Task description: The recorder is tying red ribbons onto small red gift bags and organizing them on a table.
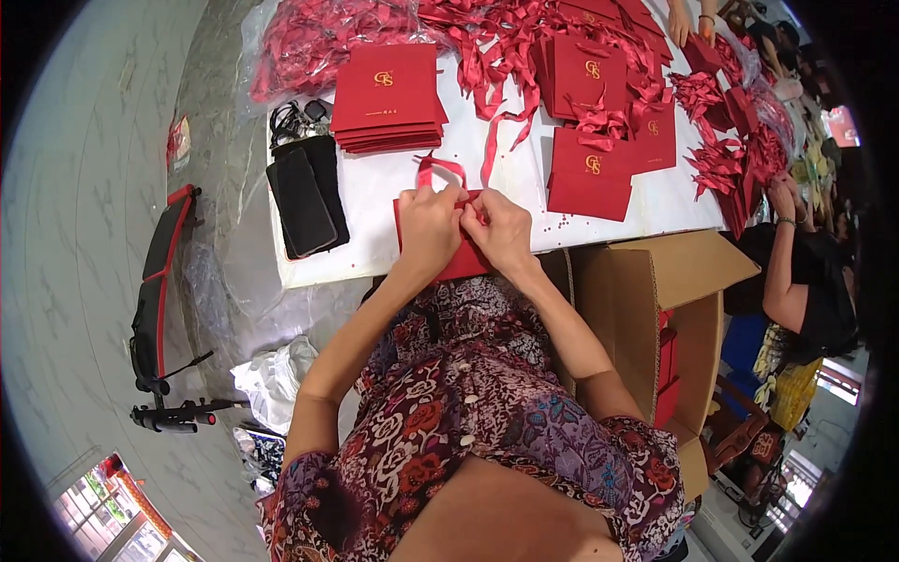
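A red paper gift bag point(461, 266) lies at the table's near edge, partly covered by both hands. A red ribbon point(442, 168) loops up beyond its far edge. My left hand point(431, 229) is closed, pinching the ribbon by the bag's edge. Close beside it, my right hand point(500, 231) is also closed, its thumb and fingertips pinched on the ribbon at the bag. The fingers hide the exact point where ribbon and bag meet. Ahead and to the left is a neat stack of red gift bags point(387, 94) with gold print.
A black phone point(302, 203) lies on a dark cloth at left. Loose red ribbons point(496, 70) and more red bags point(588, 175) spread across the white table point(351, 267). An open cardboard box point(623, 300) stands at right. Other people's hands point(785, 199) work at far right.
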`<move>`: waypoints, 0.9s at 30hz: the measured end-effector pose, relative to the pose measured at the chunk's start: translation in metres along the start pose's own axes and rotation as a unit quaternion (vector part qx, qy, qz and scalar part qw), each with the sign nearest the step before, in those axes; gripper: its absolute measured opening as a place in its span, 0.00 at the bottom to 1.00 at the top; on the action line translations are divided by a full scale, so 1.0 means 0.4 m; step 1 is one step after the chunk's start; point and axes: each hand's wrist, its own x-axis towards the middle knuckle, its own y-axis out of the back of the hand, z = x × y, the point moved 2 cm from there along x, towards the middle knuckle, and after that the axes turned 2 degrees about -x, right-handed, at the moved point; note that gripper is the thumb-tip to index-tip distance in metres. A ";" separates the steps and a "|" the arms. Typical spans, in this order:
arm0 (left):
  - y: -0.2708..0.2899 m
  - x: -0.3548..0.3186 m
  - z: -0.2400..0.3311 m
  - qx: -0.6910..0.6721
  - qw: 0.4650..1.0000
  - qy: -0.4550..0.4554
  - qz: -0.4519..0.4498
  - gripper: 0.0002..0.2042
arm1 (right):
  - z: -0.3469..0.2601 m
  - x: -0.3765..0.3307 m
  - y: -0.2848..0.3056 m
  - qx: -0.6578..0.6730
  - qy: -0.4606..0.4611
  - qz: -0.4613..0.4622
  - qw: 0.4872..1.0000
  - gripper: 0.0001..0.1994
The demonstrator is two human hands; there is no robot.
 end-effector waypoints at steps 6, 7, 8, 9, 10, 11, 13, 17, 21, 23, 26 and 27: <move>-0.003 0.006 -0.036 -0.006 0.999 0.027 -0.045 0.08 | -0.016 0.008 0.014 -0.052 0.041 -0.023 0.998 0.07; 0.000 0.006 -0.050 -0.005 0.999 0.028 -0.044 0.08 | -0.023 0.013 0.023 -0.068 0.051 -0.045 0.995 0.07; 0.003 0.004 -0.068 -0.033 0.997 0.033 -0.060 0.08 | -0.027 0.019 0.034 -0.068 0.052 -0.046 0.995 0.07; 0.008 0.006 -0.073 -0.062 0.995 0.036 -0.076 0.08 | -0.022 0.027 0.045 -0.007 0.023 -0.097 0.995 0.07; 0.015 0.006 -0.078 -0.062 0.995 0.036 -0.076 0.08 | -0.014 0.033 0.051 0.054 -0.006 -0.147 0.988 0.07; 0.021 0.006 -0.080 -0.079 0.993 0.024 -0.079 0.08 | -0.005 0.042 0.056 0.054 -0.005 -0.147 0.988 0.07; 0.034 0.017 -0.063 -0.098 0.992 0.011 -0.085 0.07 | 0.020 0.062 0.069 0.104 -0.039 -0.123 0.986 0.08; 0.056 0.022 -0.019 -0.069 0.992 -0.055 -0.089 0.05 | 0.062 0.090 0.065 0.097 -0.104 -0.269 0.953 0.06; 0.071 0.028 -0.004 -0.057 0.991 -0.105 -0.060 0.05 | 0.093 0.104 0.065 0.263 -0.118 -0.362 0.886 0.08; 0.070 0.025 -0.008 -0.055 0.987 -0.129 -0.077 0.06 | 0.098 0.109 0.065 0.300 -0.102 -0.384 0.867 0.08; 0.073 0.027 -0.008 -0.062 0.980 -0.160 -0.101 0.09 | 0.104 0.118 0.068 0.245 0.009 -0.409 0.879 0.08; 0.073 0.027 -0.008 -0.072 0.978 -0.166 -0.106 0.09 | 0.103 0.123 0.067 0.239 0.010 -0.424 0.873 0.07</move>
